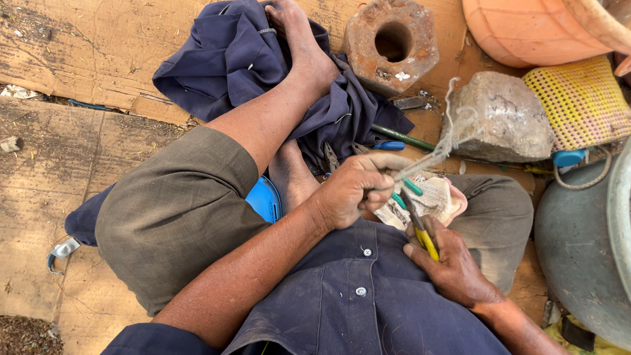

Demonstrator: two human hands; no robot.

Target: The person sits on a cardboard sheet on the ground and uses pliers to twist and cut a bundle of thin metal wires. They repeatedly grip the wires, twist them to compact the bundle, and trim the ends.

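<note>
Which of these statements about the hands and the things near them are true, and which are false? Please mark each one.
1. The left hand pinches a frayed cord. True.
2. The right hand holds a hammer. False: it holds a yellow-handled tool.
3. The rusty block has a round hole. True.
4. The grey stone lies on the blue cloth. False: it lies on the cardboard, beside the cloth.

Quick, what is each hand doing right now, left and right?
Left hand: closed, pinching a frayed pale cord between its fingers.
Right hand: closed around the yellow-handled tool; its working end is hard to make out.
</note>
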